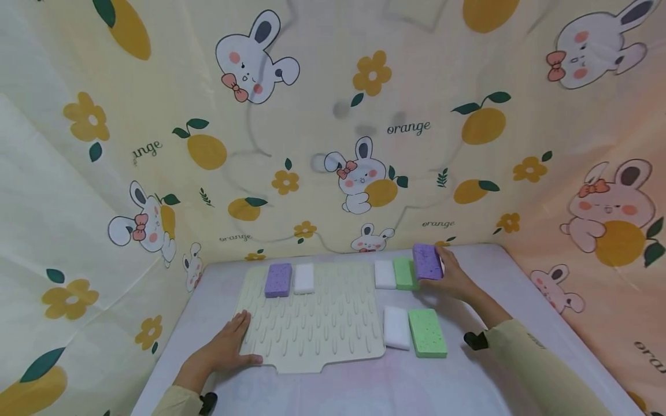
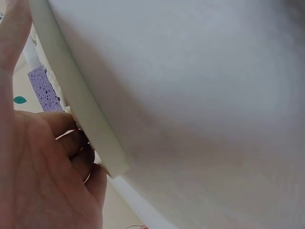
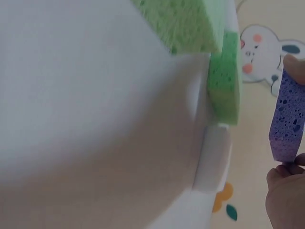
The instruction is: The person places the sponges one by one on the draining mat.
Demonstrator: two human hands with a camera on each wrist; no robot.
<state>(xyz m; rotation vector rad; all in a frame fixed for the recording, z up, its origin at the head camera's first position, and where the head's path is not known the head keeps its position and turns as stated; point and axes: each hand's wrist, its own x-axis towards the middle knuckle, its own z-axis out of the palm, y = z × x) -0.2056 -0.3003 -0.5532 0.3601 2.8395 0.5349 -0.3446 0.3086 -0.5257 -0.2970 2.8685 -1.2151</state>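
Observation:
My right hand (image 1: 448, 273) pinches a purple sponge (image 1: 428, 262) between thumb and fingers, raised at the back right of the table. In the right wrist view that pitted purple sponge (image 3: 287, 112) stands away from the tabletop. Beside it in the head view are a green sponge (image 1: 404, 274) and a white sponge (image 1: 385, 274). My left hand (image 1: 226, 341) rests at the left edge of a cream ridged board (image 1: 312, 335), fingers and thumb over its margin. On the board's back left lie another purple sponge (image 1: 278, 280) and a white sponge (image 1: 304, 279).
Nearer the front, right of the board, lie another white sponge (image 1: 397, 327) and a larger-looking green sponge (image 1: 428, 333). Low in the right wrist view a white block (image 3: 213, 159) follows a green sponge (image 3: 225, 81). A printed cloth (image 1: 312, 115) walls the table's back and sides.

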